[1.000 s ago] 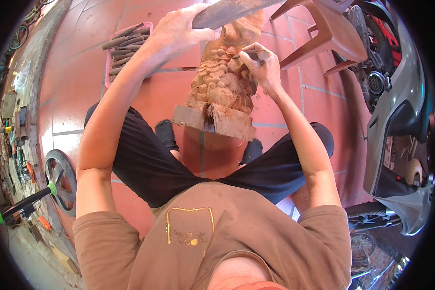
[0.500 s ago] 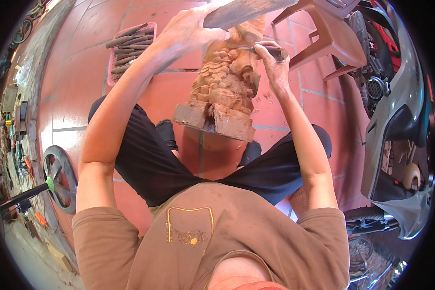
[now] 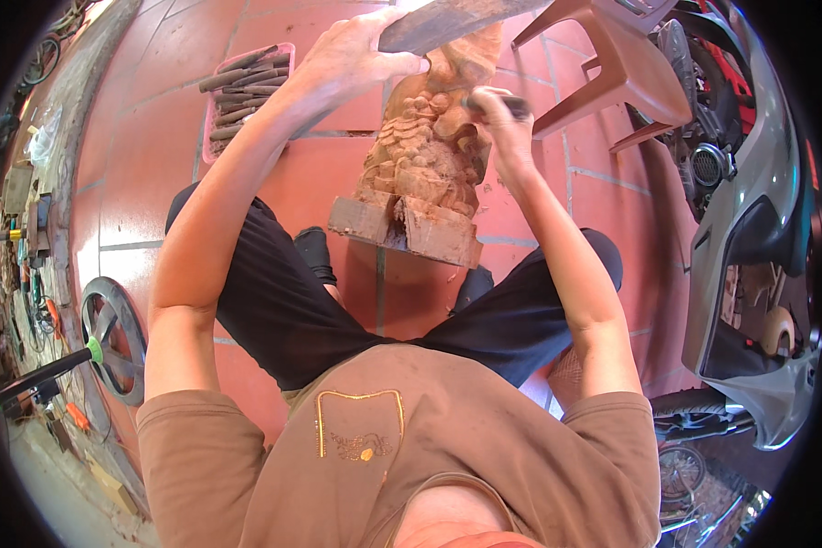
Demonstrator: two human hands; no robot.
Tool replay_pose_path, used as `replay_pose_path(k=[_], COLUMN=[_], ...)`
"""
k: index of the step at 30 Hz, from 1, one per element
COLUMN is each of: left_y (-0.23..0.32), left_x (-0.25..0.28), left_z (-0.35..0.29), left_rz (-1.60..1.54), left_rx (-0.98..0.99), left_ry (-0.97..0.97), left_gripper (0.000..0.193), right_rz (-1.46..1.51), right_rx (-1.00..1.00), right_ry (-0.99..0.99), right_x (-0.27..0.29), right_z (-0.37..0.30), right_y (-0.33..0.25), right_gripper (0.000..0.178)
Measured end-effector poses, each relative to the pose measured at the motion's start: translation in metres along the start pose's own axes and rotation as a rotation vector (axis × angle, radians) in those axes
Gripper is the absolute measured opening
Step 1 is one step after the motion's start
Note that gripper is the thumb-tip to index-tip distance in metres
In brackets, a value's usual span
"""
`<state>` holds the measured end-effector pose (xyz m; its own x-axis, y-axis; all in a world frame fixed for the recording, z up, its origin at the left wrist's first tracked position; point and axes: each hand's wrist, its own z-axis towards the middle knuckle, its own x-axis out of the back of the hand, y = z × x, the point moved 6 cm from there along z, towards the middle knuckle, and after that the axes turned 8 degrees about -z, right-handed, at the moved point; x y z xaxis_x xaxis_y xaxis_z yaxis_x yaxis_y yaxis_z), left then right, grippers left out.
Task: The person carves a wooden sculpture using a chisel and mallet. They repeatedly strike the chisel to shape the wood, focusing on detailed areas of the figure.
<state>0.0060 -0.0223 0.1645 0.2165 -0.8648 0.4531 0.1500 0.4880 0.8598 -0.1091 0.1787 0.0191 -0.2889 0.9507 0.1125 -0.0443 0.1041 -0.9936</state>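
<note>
Red tiled floor (image 3: pixel 160 137), pink basket (image 3: pixel 207 142), brown plastic chair (image 3: pixel 632 73).

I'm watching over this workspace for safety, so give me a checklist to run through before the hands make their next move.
1. Left hand has a grip on the dark flat bar: ok.
2. Right hand has a grip on the dark-handled tool: ok.
3. Tool's tip meets the carved wood: cannot tell; the tip is not clear.
4. Bar clear of the carving: cannot tell; it overlaps the carving's far end in this view.
5. Pink basket apart from the carving: ok, off to its left.
</note>
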Motion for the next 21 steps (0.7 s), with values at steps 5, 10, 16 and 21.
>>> replay_pose_path(k=[5,10,16,21], left_y=[0.006,0.004,0.006,0.007], left_x=[-0.002,0.002,0.008,0.008], left_z=[0.003,-0.003,-0.008,-0.006], left_rz=[0.020,-0.043,0.019,0.018], left_rx=[0.018,0.008,0.019,0.016], left_ry=[-0.017,0.010,0.022,0.027], left_gripper=[0.055,0.056,0.056,0.056], right_rz=[-0.157,-0.477,-0.642,0.103], right_rx=[0.137,0.226,0.284,0.098], right_ry=[-0.088,-0.195,-0.051,0.045], right_x=[0.013,-0.008,-0.017,0.002], right_z=[0.004,-0.010,-0.015,0.004], right_y=[-0.027,-0.024,-0.028,0.000], right_gripper=[0.018,0.017,0.016,0.012])
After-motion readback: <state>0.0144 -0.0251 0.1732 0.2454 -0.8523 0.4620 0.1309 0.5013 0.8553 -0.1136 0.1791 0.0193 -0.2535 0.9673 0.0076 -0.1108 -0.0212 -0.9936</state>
